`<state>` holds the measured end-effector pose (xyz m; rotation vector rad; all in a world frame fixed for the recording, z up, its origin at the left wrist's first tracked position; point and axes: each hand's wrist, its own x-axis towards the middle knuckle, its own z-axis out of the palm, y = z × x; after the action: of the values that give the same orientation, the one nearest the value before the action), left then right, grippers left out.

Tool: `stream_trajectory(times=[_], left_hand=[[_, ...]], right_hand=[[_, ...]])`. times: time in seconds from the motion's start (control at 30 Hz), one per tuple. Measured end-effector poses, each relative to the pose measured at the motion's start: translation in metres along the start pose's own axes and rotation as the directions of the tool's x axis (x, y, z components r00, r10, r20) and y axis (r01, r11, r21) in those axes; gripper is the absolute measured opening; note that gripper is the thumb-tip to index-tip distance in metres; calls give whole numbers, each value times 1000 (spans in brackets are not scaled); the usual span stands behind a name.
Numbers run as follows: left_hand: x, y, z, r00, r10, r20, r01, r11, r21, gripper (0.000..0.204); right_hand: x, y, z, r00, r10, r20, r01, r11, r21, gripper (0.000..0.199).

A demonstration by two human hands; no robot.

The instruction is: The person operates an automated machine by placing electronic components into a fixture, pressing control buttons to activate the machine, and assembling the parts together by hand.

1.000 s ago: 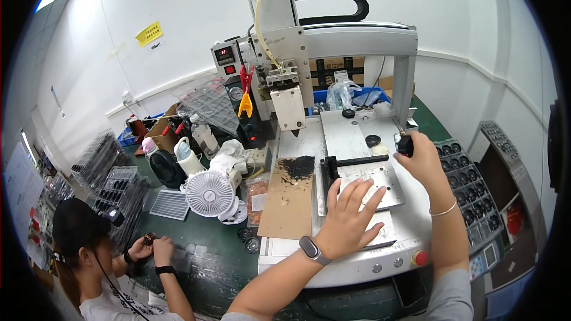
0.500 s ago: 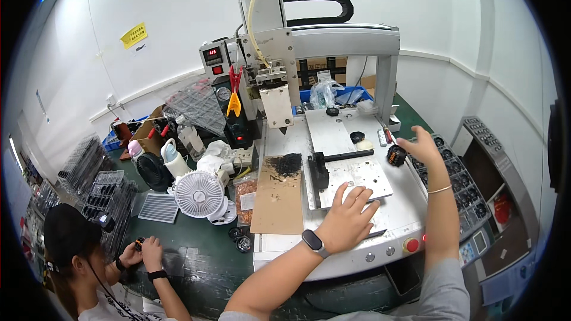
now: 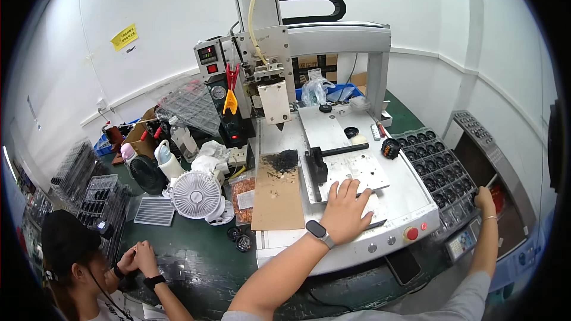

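My left hand (image 3: 347, 214), a dark band on its wrist, lies with fingers spread on the front of the white fixture plate (image 3: 363, 172). A black clamp bar (image 3: 318, 166) stands on that plate, just beyond the fingers. At the right, my right hand (image 3: 486, 200) has curled fingers by the edge of a clear tray (image 3: 437, 169) of black round parts; what they grip, if anything, is hidden. One black round part with orange marks (image 3: 390, 148) sits on the machine bed between the plate and the tray.
A gantry machine (image 3: 333, 37) with a pointed nozzle (image 3: 280, 125) rises over the bed. Brown cardboard (image 3: 278, 202) with black scraps lies left of the plate. A white fan (image 3: 196, 195) and stacked trays crowd the left bench. A co-worker (image 3: 71, 249) handles something small. A red button (image 3: 411, 233) faces me.
My right hand has left the orange-marked black part on the machine bed and moved right and nearer, to the tray's edge. My left hand stays on the plate. The view has shifted slightly.
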<state>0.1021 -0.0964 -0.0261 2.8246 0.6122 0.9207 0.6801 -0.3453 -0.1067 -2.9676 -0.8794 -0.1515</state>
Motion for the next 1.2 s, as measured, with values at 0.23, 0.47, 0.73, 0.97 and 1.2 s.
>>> stream_trajectory(times=[0.23,0.47,0.73,0.97,1.2], left_hand=[[-2,-2,-3,999,-32,31,31,999,17,52],[-2,1,4,1000,-25,14,25,999,25,52],[-4,-2,4,1000,-17,-15,18,999,31,52],[-3,1,7,999,-28,-17,29,999,31,51],[-6,0,10,998,-16,-56,19,998,63,50]], right_hand=[[-13,-29,-19,996,23,88,-25,1000,19,40],[50,-26,-19,956,-12,-294,63,985,163,15],[-21,-273,-143,937,-348,34,73,291,954,26],[-39,-338,-152,878,-477,44,56,194,979,26],[-51,-366,-155,886,-440,143,-116,87,989,25]])
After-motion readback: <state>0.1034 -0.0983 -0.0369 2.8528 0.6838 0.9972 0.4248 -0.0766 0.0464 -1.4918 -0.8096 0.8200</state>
